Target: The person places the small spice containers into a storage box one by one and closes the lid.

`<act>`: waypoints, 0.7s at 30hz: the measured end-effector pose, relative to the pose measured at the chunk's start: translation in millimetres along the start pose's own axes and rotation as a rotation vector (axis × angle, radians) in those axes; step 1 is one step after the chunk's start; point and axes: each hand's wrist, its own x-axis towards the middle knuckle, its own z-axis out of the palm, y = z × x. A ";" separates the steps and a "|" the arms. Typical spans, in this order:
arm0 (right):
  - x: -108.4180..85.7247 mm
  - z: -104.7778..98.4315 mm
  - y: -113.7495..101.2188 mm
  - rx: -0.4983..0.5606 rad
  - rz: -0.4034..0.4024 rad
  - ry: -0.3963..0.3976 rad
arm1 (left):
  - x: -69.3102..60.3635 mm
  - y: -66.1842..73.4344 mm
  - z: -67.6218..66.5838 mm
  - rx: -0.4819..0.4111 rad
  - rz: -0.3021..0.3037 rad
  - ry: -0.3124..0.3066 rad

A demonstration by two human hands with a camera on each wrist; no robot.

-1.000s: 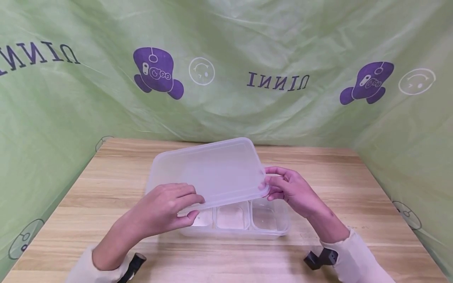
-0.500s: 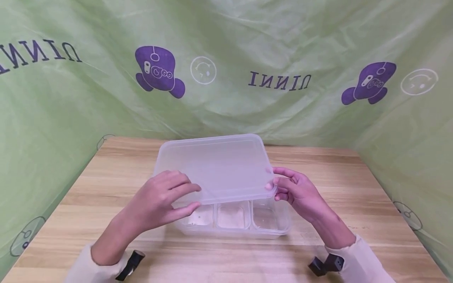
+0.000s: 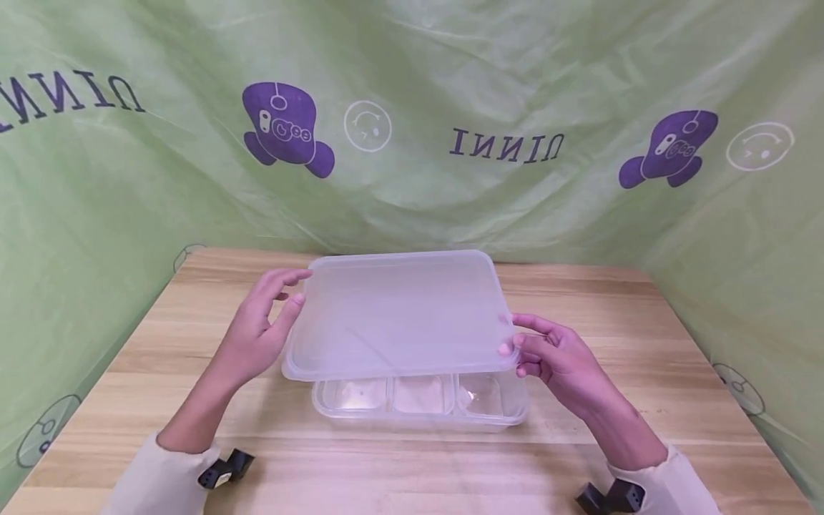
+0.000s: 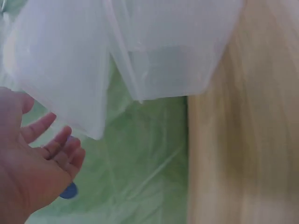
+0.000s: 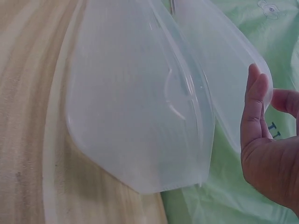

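A translucent plastic lid point(image 3: 399, 315) is held tilted above the back of a clear food container point(image 3: 425, 423). Three compartments show along the container's front; the lid hides the rest. My right hand point(image 3: 560, 361) pinches the lid's right edge near its front corner, as the right wrist view also shows with the lid point(image 5: 224, 70) between thumb and fingers. At the lid's left edge is my left hand point(image 3: 257, 332), thumb and fingers apart. In the left wrist view its fingers point(image 4: 39, 127) are loosely bent beside the lid; whether they touch it I cannot tell.
The container stands on a wood-grain table point(image 3: 412, 472). A green printed curtain point(image 3: 412, 200) closes off the back and both sides. Small black devices point(image 3: 228, 468) sit at both cuffs.
My left hand has gone from the lid's front left corner back to its left edge. The lid has shifted right and levelled out, with my right hand keeping hold and moving right.
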 end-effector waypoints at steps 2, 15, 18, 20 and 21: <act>-3.0 -2.4 2.0 0.005 -0.003 -0.011 | -0.3 -7.7 -0.5 -0.063 -0.109 -0.031; -19.8 -10.9 5.9 0.019 -0.021 -0.052 | -2.5 -20.0 10.8 -0.313 -0.357 -0.200; -22.0 -12.6 7.7 0.012 -0.024 -0.062 | -3.4 -19.6 13.4 -0.318 -0.363 -0.215; -23.6 -13.0 8.6 -0.034 -0.022 -0.052 | -4.7 -20.4 15.4 -0.313 -0.362 -0.223; -24.6 -12.9 9.1 -0.079 -0.019 -0.037 | -5.7 -20.4 16.4 -0.305 -0.357 -0.229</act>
